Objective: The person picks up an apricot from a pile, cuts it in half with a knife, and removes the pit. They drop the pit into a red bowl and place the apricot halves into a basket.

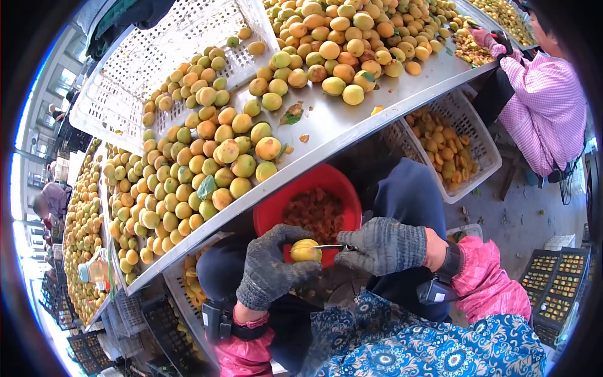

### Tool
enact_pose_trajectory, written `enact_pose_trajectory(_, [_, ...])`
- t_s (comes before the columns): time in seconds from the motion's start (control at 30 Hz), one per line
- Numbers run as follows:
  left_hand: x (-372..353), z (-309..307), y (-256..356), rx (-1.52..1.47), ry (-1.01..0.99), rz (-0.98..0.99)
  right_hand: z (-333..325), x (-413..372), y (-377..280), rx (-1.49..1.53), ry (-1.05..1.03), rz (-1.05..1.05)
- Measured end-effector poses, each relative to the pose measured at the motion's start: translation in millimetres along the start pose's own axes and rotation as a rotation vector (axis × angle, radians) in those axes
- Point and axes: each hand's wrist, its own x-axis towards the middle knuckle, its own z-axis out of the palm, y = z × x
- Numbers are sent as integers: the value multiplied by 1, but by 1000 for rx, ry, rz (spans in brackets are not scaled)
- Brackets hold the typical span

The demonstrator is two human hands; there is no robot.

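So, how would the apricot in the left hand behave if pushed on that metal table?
The apricot would probably roll, being nearly round. It looks small beside the left hand, so it is likely light. Its skin and the metal table both look smooth, so it might skid too.

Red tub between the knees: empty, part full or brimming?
Part full: brownish-orange pieces lie inside the red tub, and bare inner wall shows above them. How deep they go, I cannot tell.
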Motion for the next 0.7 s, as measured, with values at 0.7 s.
enact_pose_trajectory(0.7, [-27, 34, 5, -425, 286, -73, 34, 4, -10, -6, 276, 39])
